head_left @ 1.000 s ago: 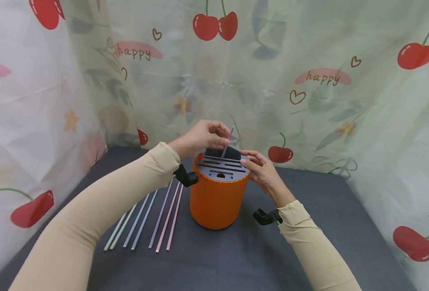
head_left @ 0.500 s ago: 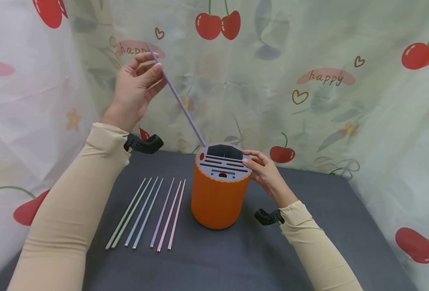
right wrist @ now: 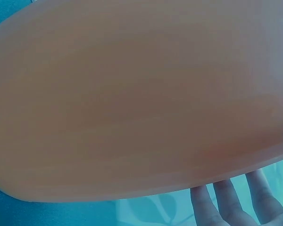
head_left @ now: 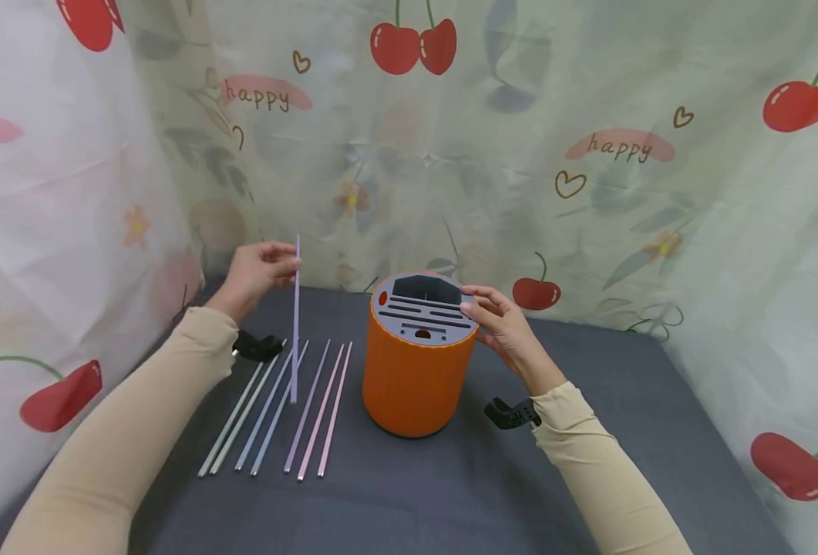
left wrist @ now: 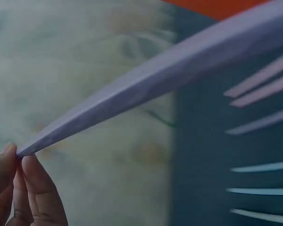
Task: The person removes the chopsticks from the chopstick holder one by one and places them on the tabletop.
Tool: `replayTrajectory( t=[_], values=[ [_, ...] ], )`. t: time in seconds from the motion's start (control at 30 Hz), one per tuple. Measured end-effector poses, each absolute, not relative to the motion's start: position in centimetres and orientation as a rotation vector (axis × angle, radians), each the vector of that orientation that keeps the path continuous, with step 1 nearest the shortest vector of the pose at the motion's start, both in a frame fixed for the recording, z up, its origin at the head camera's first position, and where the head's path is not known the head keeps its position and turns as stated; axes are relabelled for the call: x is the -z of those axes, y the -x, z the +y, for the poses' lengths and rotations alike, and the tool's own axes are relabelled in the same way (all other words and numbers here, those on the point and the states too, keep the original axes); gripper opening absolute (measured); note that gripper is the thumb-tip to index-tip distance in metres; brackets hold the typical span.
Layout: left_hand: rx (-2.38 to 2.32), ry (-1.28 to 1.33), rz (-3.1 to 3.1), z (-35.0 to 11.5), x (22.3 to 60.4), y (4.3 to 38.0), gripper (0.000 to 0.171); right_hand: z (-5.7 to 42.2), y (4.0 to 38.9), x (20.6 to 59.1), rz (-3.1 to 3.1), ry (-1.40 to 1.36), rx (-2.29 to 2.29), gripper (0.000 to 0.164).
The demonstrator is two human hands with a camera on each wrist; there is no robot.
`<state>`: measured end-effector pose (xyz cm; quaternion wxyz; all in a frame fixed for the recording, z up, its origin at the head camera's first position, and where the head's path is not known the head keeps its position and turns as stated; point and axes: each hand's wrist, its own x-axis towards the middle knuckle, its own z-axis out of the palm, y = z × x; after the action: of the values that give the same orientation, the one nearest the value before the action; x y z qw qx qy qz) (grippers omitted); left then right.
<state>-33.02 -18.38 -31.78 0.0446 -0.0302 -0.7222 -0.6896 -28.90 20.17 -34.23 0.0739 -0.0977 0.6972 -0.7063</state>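
My left hand (head_left: pixel 257 276) pinches a purple chopstick (head_left: pixel 295 324) near its upper end. The chopstick hangs almost upright, its lower tip overlapping the blue chopsticks (head_left: pixel 264 432) in the head view. Thumb and fingertips meet on its far end in the left wrist view, where the chopstick (left wrist: pixel 127 94) runs large across the frame. At the right rim of an orange cylindrical knife holder (head_left: pixel 414 393) with a grey slotted top, my right hand (head_left: pixel 509 331) grips with thumb on the top and fingers round the side. Several fingers (right wrist: pixel 226 202) touch its wall in the right wrist view.
Left of the holder lie pale green chopsticks (head_left: pixel 231 432), a single purple chopstick (head_left: pixel 306 408) and pink chopsticks (head_left: pixel 321 412), side by side on the dark grey tablecloth (head_left: pixel 409 501). A cherry-patterned curtain (head_left: pixel 409 154) stands behind and along both sides.
My left hand rose from the holder's top with the purple chopstick, swung left, then came down over the chopstick row, turning it upright. My right hand stayed on the holder.
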Motion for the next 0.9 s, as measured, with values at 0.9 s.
replayTrajectory(
  t=[0.9],
  values=[
    [1.750,-0.328,-2.893,-16.4,44.6,33.7,0.024,20.1,28.9,34.1,2.088,0.292,2.121,0.027]
  ],
)
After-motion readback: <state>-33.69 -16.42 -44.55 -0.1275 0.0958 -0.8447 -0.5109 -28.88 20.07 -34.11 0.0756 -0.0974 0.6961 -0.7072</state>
